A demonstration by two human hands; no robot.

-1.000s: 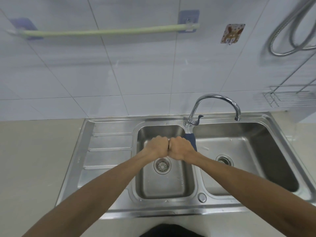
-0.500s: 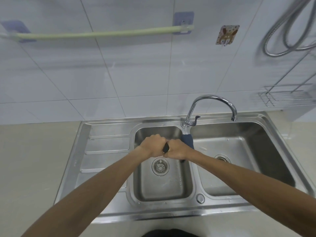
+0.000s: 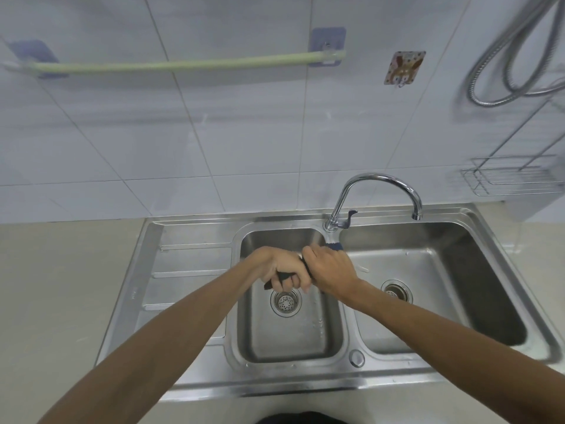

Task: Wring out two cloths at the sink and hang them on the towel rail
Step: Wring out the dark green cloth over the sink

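Observation:
Over the left basin of the steel double sink, my left hand and my right hand are pressed together, both closed on a dark cloth twisted between them; only dark bits show between the fingers. A blue cloth lies on the divider between the basins, just behind my right hand and mostly hidden by it. The pale green towel rail is fixed high on the tiled wall at the upper left, with nothing hanging on it.
A chrome tap arches over the right basin. A patterned wall hook sits right of the rail. A metal shower hose and a wire rack are at the far right. Beige counter lies left of the sink.
My fists have turned against each other: the left hand rolled so its fingers face up, and dark cloth now shows between the fingers. The view tilted slightly.

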